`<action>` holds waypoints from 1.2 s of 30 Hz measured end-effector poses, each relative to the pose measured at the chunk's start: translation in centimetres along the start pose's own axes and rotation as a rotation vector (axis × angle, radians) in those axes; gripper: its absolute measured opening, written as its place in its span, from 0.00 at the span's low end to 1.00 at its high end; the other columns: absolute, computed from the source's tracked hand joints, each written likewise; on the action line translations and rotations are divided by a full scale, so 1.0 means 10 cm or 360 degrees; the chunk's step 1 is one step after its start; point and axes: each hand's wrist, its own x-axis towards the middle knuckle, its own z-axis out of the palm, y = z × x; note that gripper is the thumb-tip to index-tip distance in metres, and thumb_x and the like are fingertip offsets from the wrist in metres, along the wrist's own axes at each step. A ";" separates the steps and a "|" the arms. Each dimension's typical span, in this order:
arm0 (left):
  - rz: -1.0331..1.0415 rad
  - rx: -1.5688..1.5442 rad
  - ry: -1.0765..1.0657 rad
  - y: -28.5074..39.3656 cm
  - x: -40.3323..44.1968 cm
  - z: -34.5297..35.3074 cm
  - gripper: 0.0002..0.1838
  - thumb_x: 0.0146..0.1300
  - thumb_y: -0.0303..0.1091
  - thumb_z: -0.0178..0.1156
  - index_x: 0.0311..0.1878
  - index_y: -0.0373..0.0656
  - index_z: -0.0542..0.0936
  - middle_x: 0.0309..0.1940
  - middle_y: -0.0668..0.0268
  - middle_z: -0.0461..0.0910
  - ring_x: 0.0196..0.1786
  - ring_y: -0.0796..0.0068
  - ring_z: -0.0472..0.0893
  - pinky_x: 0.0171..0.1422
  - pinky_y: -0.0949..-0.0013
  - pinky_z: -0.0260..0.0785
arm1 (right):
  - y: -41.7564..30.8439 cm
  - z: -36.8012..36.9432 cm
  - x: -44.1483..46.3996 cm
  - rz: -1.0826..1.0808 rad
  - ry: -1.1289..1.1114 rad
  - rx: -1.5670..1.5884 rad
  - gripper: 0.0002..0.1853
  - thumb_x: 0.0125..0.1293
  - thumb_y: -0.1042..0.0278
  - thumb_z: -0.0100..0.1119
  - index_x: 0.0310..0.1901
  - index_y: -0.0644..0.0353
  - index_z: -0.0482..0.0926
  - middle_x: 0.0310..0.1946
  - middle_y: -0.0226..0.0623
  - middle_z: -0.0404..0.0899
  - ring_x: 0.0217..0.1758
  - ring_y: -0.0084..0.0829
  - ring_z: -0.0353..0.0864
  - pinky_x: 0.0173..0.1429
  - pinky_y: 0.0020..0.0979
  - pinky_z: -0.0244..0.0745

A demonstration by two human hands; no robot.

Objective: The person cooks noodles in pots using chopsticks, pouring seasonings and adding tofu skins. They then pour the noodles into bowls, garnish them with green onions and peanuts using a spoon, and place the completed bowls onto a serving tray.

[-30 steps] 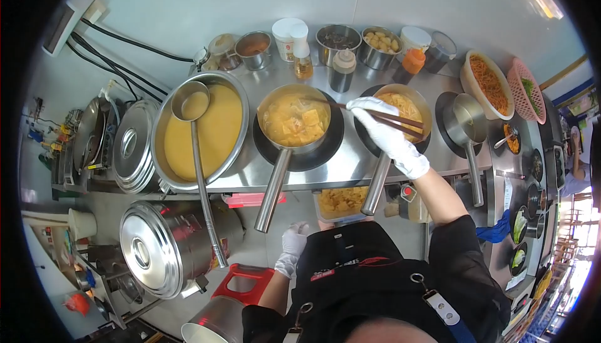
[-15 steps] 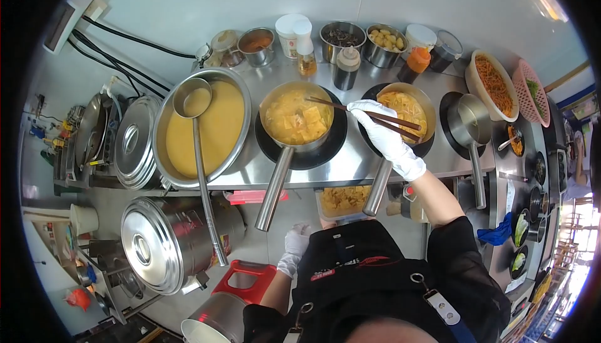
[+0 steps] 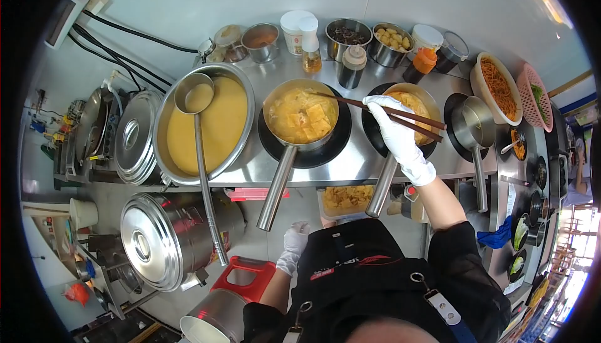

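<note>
My right hand (image 3: 402, 145), in a white glove, is closed around a pair of long brown chopsticks (image 3: 416, 121). It hovers over the right-hand saucepan (image 3: 432, 102), partly covering the yellow food inside. The chopstick tips reach left to the rim of the middle saucepan (image 3: 285, 186), where yellow tofu-like pieces (image 3: 308, 122) sit in broth. Down beside the apron hangs my left hand (image 3: 295, 241), also gloved, its fingers curled and nothing visible in them. Both saucepans rest on black round hobs, handles pointing toward me.
A large pot of yellow broth (image 3: 235, 149) stands at left with a long ladle (image 3: 201, 174) across its rim. Another saucepan (image 3: 471, 117) is at right. Sauce bottles (image 3: 352, 67) and metal tubs line the wall. A lidded steel pot (image 3: 188, 230) stands low left.
My right hand has shifted right with the chopsticks, drawing their tips back toward the edge of the middle saucepan. My left hand stays in about the same place.
</note>
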 end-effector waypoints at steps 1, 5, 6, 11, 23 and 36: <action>0.0000 0.0000 -0.0002 0.01 0.00 0.00 0.14 0.60 0.40 0.59 0.45 0.44 0.83 0.39 0.55 0.83 0.42 0.58 0.84 0.49 0.62 0.75 | 0.01 0.02 0.02 0.0001 0.0001 -0.0001 0.07 0.64 0.71 0.60 0.40 0.64 0.82 0.38 0.39 0.84 0.43 0.33 0.83 0.50 0.30 0.76; 0.0037 -0.0009 -0.0010 -0.01 0.03 0.00 0.14 0.61 0.41 0.59 0.45 0.44 0.83 0.39 0.55 0.83 0.41 0.58 0.84 0.49 0.62 0.75 | 0.06 0.08 0.05 0.0114 -0.0160 -0.0010 0.07 0.64 0.74 0.60 0.41 0.66 0.82 0.40 0.38 0.84 0.45 0.29 0.82 0.54 0.28 0.75; 0.0054 -0.0032 0.0001 -0.01 0.05 0.00 0.14 0.61 0.41 0.59 0.45 0.44 0.83 0.39 0.55 0.83 0.41 0.58 0.84 0.49 0.61 0.75 | 0.07 0.06 0.03 0.0099 -0.0117 -0.0017 0.08 0.64 0.71 0.60 0.41 0.65 0.82 0.40 0.38 0.84 0.45 0.31 0.83 0.53 0.29 0.75; 0.0021 0.0053 -0.0018 -0.04 0.08 0.01 0.16 0.60 0.43 0.59 0.45 0.45 0.83 0.38 0.55 0.83 0.41 0.58 0.84 0.48 0.61 0.75 | 0.01 0.06 0.05 0.0091 -0.0023 0.0006 0.10 0.65 0.67 0.59 0.42 0.63 0.82 0.40 0.39 0.84 0.44 0.33 0.83 0.51 0.30 0.75; 0.0006 0.0037 -0.0076 -0.01 0.07 -0.03 0.15 0.61 0.41 0.59 0.46 0.45 0.83 0.40 0.56 0.83 0.42 0.59 0.84 0.49 0.62 0.74 | 0.13 0.06 -0.04 0.0038 0.0017 0.0034 0.06 0.65 0.74 0.58 0.40 0.65 0.82 0.39 0.36 0.84 0.45 0.28 0.82 0.53 0.27 0.74; 0.0397 -0.0322 -0.0016 0.11 0.43 0.28 0.14 0.66 0.34 0.58 0.50 0.36 0.80 0.34 0.63 0.83 0.33 0.78 0.80 0.43 0.73 0.73 | -0.19 -1.91 -0.69 0.0195 0.0673 -0.0265 0.09 0.67 0.71 0.56 0.43 0.66 0.82 0.43 0.38 0.83 0.48 0.27 0.80 0.59 0.29 0.72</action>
